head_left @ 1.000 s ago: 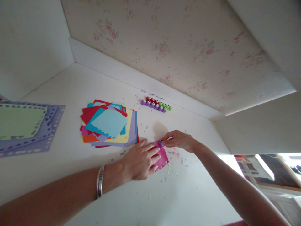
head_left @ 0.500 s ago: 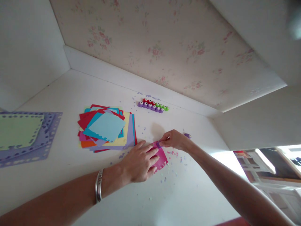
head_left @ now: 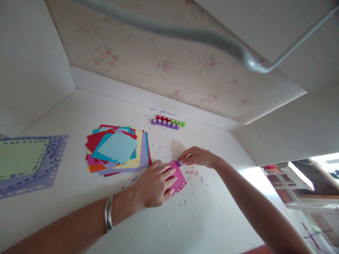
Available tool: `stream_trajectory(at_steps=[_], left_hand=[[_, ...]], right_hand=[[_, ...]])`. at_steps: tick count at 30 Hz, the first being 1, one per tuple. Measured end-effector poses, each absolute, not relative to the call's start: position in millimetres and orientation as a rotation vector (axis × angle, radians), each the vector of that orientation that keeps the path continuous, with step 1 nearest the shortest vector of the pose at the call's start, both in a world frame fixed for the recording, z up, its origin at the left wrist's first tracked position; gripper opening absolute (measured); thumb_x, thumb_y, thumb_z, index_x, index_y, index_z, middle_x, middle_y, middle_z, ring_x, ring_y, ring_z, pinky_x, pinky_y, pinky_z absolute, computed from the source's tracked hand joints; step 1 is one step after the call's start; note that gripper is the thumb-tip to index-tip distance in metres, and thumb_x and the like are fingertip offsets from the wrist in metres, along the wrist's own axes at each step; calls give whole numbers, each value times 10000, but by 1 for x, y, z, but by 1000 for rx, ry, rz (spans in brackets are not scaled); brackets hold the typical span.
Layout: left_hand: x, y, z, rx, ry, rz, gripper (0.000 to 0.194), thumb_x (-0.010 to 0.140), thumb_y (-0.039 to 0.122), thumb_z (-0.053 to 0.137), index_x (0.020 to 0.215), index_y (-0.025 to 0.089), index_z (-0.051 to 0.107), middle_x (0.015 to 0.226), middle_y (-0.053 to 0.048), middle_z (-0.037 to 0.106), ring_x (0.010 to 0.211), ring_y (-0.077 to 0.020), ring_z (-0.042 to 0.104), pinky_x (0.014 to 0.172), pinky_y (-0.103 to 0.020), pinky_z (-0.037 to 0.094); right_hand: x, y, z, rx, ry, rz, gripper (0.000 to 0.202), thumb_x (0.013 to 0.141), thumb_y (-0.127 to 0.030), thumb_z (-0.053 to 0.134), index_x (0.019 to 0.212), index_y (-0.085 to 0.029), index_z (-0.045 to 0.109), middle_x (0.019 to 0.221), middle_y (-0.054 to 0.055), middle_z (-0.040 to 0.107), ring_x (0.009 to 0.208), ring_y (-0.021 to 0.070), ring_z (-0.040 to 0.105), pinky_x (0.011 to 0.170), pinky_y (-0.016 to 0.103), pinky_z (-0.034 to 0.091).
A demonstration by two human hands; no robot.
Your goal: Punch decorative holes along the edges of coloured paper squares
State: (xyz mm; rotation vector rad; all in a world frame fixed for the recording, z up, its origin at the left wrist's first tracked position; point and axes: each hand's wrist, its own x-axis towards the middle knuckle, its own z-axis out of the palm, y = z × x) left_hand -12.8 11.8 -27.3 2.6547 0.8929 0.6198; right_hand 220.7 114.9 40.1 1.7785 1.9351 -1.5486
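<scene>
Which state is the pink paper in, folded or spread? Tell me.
Spread: the pink paper lies flat under the left hand, no fold showing.

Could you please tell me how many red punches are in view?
3 red punches: side by side at the left end of the back row, beside green punches and behind purple punches. Others may be hidden.

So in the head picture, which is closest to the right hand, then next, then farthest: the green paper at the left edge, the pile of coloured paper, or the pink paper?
From the right hand:
1. Pink paper, just beside it, partly under the left hand.
2. Pile of coloured paper, further left.
3. Green paper, at the far left edge.
</scene>
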Motion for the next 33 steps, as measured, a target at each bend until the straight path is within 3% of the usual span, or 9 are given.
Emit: stream_trajectory(at_steps=[4, 9, 13, 22, 27, 33], left_hand=[[-12, 12, -27, 2647, 906, 628, 373, 936, 428, 486, 1225, 227, 609, 1344, -62, 575, 1299, -256, 433, 1103, -469, 251], [-11, 12, -27, 2644, 914, 631, 359, 936, 420, 486, 1218, 239, 612, 1349, -48, 571, 1298, -250, 434, 1113, -460, 243], [-11, 12, -26, 2636, 913, 632, 341, 936, 418, 486, 1190, 238, 625, 1329, -48, 584, 1301, -249, 431, 1109, -454, 251], [-10, 12, -24, 2603, 905, 625, 338, 929, 388, 506, 1215, 244, 615, 1327, -48, 582, 1286, -255, 442, 1115, -472, 251], [-10, 12, -22, 2600, 907, 638, 329, 924, 377, 515, 1209, 245, 615, 1303, -48, 597, 1278, -253, 450, 1112, -475, 257], [-9, 12, -21, 2608, 919, 625, 327, 922, 384, 518, 1208, 255, 610, 1311, -41, 592, 1266, -248, 458, 1100, -475, 264]], right_hand=[[237, 119, 47, 1839, 1936, -1455, 327, 747, -401, 734, 1033, -246, 760, 923, 44, 761, 842, 191, 684, 759, 294, 542], [240, 110, 51, 1875, 2141, -932, 292, 822, -494, 628, 992, -303, 769, 888, 24, 765, 802, 203, 694, 735, 310, 523], [229, 96, 45, 1857, 2363, -611, 235, 818, -434, 637, 955, -292, 765, 927, 12, 762, 840, 199, 700, 789, 312, 507], [294, 119, 70, 2231, 2281, -914, 303, 787, -254, 626, 1077, -229, 710, 953, 28, 761, 822, 202, 717, 764, 302, 552], [320, 117, 62, 1964, 2460, -532, 353, 837, -245, 594, 1180, -283, 667, 1165, 20, 711, 1048, 240, 669, 930, 362, 498], [332, 116, 37, 1794, 2395, -267, 402, 870, -195, 550, 1258, -267, 627, 1239, 58, 677, 1146, 267, 623, 993, 401, 456]])
